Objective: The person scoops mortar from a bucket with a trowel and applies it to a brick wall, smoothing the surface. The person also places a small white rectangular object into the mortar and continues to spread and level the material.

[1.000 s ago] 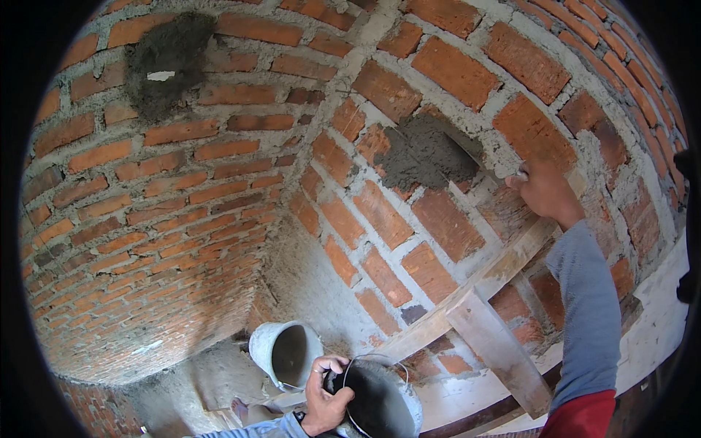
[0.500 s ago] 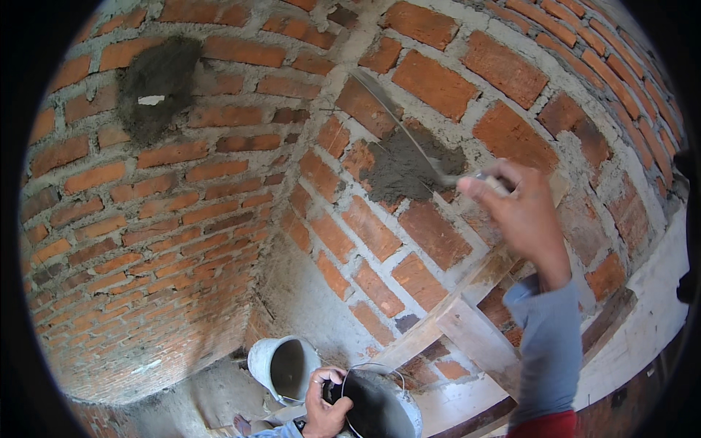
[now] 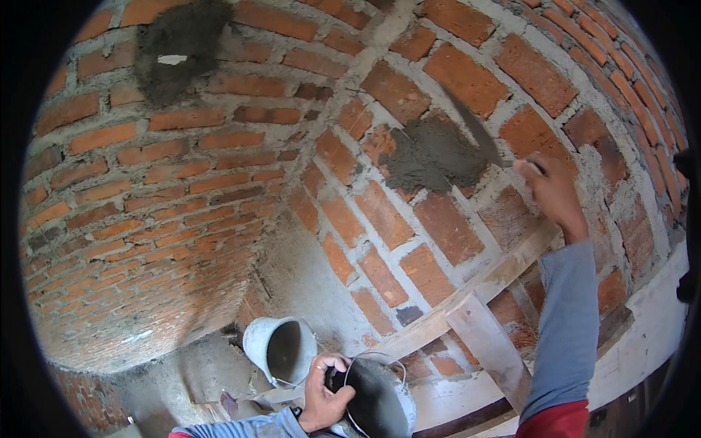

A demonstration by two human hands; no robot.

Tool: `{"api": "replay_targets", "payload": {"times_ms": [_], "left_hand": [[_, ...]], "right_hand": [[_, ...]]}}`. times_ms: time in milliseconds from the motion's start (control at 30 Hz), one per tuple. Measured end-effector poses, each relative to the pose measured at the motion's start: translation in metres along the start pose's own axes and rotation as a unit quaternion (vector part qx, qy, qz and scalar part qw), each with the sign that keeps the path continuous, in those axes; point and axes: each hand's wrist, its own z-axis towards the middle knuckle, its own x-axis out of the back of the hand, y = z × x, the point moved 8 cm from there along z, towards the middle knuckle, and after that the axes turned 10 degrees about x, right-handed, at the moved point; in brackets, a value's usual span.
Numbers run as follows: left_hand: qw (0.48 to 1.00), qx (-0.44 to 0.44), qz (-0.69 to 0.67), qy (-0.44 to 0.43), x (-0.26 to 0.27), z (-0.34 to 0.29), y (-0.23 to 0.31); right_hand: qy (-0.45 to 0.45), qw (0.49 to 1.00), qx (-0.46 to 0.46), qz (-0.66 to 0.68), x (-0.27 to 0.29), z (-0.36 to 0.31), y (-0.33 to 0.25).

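Note:
My right hand is closed round the handle of a trowel, its arm raised toward the brick wall on the right. The trowel's long, thin blade points up and left, beside a patch of wet grey mortar spread over the bricks. Low in the view, my left hand is closed on the rim of a bucket. This bucket has a wire handle and a dark inside with grey material in it; how full it is I cannot tell.
A second pale bucket stands left of the first. A wooden frame crosses in front of the right wall. The left brick wall bears a dark mortar patch around a bright hole. Both walls meet in a corner.
The trowel and my right hand have moved right, and the blade has shifted to the mortar's right side. The view has shifted a little. My left hand stays at the bucket.

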Motion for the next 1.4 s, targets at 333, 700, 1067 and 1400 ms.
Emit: {"api": "replay_targets", "payload": {"times_ms": [333,700,1067,1400], "left_hand": [[0.999,-0.010,-0.026,0.017,0.002,0.000,0.004],[0.999,0.004,-0.032,0.018,0.005,-0.002,-0.005],[1.000,-0.014,-0.007,0.011,0.003,-0.001,-0.004],[0.999,-0.005,-0.009,0.035,0.015,0.001,-0.010]], "right_hand": [[-0.128,0.986,0.019,-0.108,-0.078,0.013,0.021],[-0.060,0.982,0.023,-0.176,-0.035,0.031,0.029],[0.036,0.994,0.087,-0.050,-0.047,-0.016,-0.095],[0.009,0.993,-0.103,0.055,-0.110,-0.011,-0.062]]}}
